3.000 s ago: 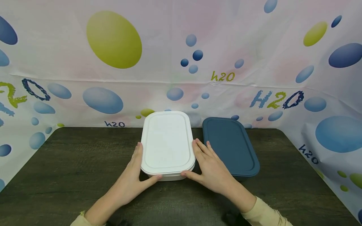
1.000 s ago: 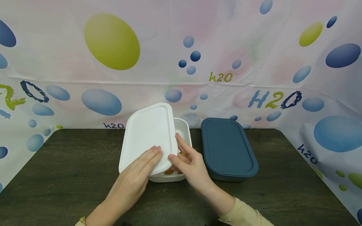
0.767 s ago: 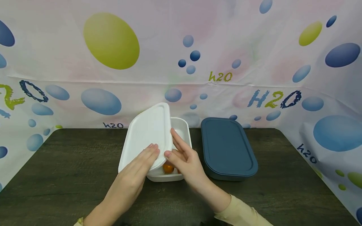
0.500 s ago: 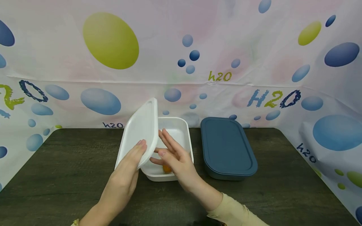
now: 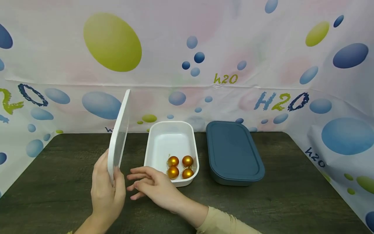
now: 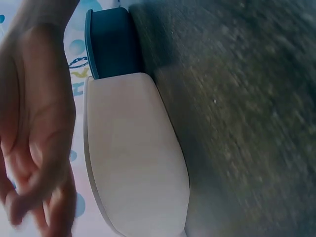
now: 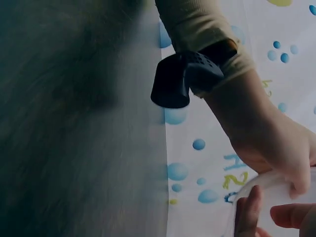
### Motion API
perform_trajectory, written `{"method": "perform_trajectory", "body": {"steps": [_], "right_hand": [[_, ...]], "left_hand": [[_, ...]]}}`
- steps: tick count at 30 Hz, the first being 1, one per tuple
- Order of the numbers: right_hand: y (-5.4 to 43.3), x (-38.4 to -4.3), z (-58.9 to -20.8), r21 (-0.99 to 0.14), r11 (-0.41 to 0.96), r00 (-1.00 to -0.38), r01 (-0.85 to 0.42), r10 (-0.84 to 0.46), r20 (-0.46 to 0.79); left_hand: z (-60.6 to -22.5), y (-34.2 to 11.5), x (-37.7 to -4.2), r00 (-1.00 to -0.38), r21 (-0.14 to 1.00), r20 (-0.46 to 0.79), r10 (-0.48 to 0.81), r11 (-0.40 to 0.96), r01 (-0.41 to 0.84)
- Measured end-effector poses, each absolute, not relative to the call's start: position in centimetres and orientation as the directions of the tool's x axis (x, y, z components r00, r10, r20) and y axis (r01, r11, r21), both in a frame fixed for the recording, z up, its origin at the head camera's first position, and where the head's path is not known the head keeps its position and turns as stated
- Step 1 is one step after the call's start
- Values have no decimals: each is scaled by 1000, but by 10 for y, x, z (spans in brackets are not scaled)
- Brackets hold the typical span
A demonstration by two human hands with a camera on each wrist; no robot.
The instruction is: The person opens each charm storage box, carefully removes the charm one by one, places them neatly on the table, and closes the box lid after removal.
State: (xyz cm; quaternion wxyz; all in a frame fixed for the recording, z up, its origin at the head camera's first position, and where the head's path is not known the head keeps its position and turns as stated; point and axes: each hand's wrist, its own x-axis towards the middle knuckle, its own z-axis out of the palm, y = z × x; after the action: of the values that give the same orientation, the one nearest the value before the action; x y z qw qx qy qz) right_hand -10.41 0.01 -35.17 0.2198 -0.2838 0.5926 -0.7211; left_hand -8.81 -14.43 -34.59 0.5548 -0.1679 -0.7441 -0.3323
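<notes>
My left hand (image 5: 106,191) grips the lower end of a white lid (image 5: 118,139), thumb on its right face, fingers on its left. The lid stands nearly on edge, raised to the left of a white rectangular container (image 5: 171,143). Inside that container, several shiny gold Christmas balls (image 5: 173,173) lie grouped at the near end. My right hand (image 5: 157,187) reaches across in front of the container, fingers extended and holding nothing, its fingertips close to the left thumb. In the left wrist view the outer wall of the white container (image 6: 133,153) shows.
To the right stands a dark blue container (image 5: 235,152) with its lid on. Both containers rest on a dark wood-grain table (image 5: 58,182), in front of a backdrop (image 5: 160,42) with printed bubbles. A black wrist-worn device (image 7: 173,81) shows in the right wrist view.
The white lid has come off the container, tilted upright and moved left in my left hand, uncovering the gold balls. My right hand has let go of its edge and followed leftward.
</notes>
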Motion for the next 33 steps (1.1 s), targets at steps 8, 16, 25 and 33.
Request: {"method": "perform_trajectory", "body": {"steps": [8,16,25,33], "right_hand": [[-26,-100,-356,-998,-56,-753,34,-657,12],[-46,-108,-363,-948,-259,-768,187,-641,24],[-61,-109,-368,-894,-395,-764,213,-638,100],[-64,-110,-367,-909,-370,-802,192,-593,72]], "left_hand": [[-349,-147,-78,-353,525,851,-388,615,588],[-350,-150,-73,-373,631,755,-539,443,638],[-345,-157,-73,-411,604,684,-603,153,782],[-335,-170,-72,-375,461,685,-625,-27,887]]}}
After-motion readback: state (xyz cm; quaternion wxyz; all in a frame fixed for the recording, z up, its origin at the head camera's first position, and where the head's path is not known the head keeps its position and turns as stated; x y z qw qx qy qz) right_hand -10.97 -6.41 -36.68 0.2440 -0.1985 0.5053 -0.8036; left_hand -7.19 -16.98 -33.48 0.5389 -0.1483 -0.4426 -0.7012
